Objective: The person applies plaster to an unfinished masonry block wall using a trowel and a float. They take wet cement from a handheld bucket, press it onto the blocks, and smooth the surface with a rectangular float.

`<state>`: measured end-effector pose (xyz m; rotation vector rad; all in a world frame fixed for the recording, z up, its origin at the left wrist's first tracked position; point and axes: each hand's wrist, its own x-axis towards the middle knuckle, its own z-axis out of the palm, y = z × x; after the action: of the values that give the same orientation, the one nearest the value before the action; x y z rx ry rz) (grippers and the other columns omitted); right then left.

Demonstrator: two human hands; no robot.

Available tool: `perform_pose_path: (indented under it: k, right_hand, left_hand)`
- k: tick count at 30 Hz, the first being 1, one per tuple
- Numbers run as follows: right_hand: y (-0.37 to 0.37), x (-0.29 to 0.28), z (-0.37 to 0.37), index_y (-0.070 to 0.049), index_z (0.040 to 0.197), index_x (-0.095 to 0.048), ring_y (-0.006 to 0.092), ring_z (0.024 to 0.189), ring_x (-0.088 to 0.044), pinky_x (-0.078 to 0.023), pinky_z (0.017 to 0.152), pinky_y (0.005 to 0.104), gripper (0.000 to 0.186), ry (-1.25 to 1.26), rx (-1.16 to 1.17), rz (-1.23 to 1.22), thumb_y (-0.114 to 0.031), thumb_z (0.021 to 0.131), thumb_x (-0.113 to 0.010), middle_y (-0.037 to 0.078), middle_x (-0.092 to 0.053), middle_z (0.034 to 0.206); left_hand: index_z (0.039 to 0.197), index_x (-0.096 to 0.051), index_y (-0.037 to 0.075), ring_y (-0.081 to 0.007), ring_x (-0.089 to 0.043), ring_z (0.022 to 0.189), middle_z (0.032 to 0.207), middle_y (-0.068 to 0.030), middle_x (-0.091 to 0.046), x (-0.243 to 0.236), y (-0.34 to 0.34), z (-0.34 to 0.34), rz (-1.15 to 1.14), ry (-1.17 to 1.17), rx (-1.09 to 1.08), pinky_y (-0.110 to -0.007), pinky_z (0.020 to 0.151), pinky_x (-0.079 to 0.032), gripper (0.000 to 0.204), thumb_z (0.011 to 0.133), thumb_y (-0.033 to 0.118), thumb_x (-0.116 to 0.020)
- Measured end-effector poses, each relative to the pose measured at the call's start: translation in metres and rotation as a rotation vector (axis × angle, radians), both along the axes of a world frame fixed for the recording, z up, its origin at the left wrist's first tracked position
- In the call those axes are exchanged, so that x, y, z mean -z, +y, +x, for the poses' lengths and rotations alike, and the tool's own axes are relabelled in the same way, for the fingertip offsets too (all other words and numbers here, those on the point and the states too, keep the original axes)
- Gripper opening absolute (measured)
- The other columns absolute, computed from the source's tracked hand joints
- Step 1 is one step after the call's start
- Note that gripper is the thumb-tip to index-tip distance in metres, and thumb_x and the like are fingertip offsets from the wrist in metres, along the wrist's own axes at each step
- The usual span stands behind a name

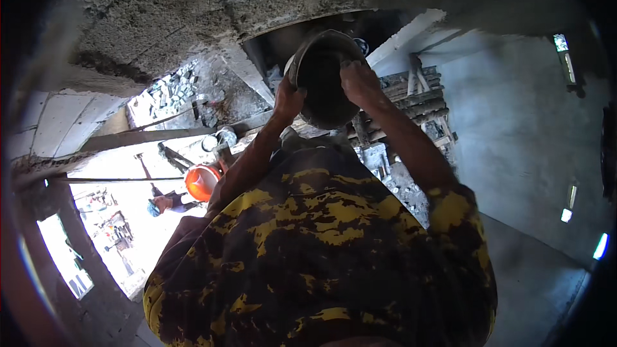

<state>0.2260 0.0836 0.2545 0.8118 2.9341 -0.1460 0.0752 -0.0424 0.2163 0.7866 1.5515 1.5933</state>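
Observation:
A round grey bucket (324, 87) with a pale rim and a dark inside is tilted out in front of me, its mouth turned toward me. My left hand (291, 97) is closed on its left side near the rim. Higher up, my right hand (358, 81) grips the rim on the right in a fist. What lies in the bucket, if anything, is too dark to make out. Beyond the bucket is a dark opening (273, 48) between pale slanting beams.
Rough concrete (167, 19) spans the far left. Well below on the left, an orange tub (202, 183) is near another person (168, 202). Stacked logs (418, 104) and rubble (411, 189) lie lower right, beside a grey wall (508, 122). A long beam (148, 138) crosses at left.

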Motion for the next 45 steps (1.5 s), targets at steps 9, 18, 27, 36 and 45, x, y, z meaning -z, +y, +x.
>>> perform_pose_path:
  k: [9, 18, 27, 36, 45]
  right_hand:
    - [0.019, -0.02, -0.001, -0.006, 0.074, -0.068, 0.0331, 0.072, -0.064, -0.052, 0.068, 0.0432, 0.015, 0.032, 0.114, -0.181, -0.014, 0.075, -0.055, 0.018, -0.065, 0.075]
    - [0.023, 0.013, 0.035, -0.007, 0.067, -0.063, 0.0258, 0.068, -0.064, -0.051, 0.062, 0.0402, 0.015, 0.06, -0.308, -0.062, -0.016, 0.076, -0.055, 0.012, -0.062, 0.07]
    - [0.032, 0.003, 0.062, -0.006, 0.081, -0.059, 0.0314, 0.077, -0.06, -0.048, 0.067, 0.0422, 0.02, 0.117, -0.262, -0.443, -0.022, 0.069, -0.062, 0.015, -0.06, 0.079]
    - [0.084, 0.055, 0.133, -0.006, 0.086, -0.057, 0.0311, 0.065, -0.059, -0.048, 0.06, 0.0426, 0.033, 0.221, -0.223, -0.378, -0.027, 0.063, -0.071, 0.012, -0.059, 0.07]
    - [0.142, 0.066, 0.193, -0.003, 0.123, -0.048, 0.0334, 0.108, -0.054, -0.045, 0.088, 0.0435, 0.061, -0.205, -0.406, -0.014, -0.03, 0.071, -0.064, 0.019, -0.055, 0.116]
  left_hand:
    - [0.127, -0.044, 0.002, -0.0155, -0.053, 0.102, 0.114, -0.0075, -0.057, 0.002, 0.007, 0.004, -0.064, 0.117, -0.024, -0.028, 0.087, -0.043, 0.057, 0.07, -0.002, -0.048]
    - [0.121, -0.047, -0.002, -0.0164, -0.056, 0.094, 0.106, -0.0103, -0.06, -0.002, 0.021, 0.019, -0.107, 0.316, 0.03, -0.03, 0.077, -0.046, 0.046, 0.076, 0.002, -0.054]
    - [0.125, -0.042, -0.005, -0.0241, -0.052, 0.108, 0.117, -0.0175, -0.055, 0.004, 0.067, 0.031, 0.175, 0.068, 0.112, -0.034, 0.093, -0.04, 0.055, 0.074, 0.009, -0.056]
    - [0.118, -0.048, -0.003, -0.0326, -0.055, 0.101, 0.108, -0.0213, -0.057, 0.013, 0.114, 0.08, -0.309, 0.627, 0.251, -0.039, 0.088, -0.042, 0.049, 0.073, 0.013, -0.057]
    - [0.125, -0.044, 0.002, -0.0338, -0.058, 0.103, 0.107, -0.0224, -0.06, -0.018, 0.154, 0.112, -0.014, 0.331, 0.115, -0.039, 0.087, -0.044, 0.06, 0.067, 0.007, -0.057]
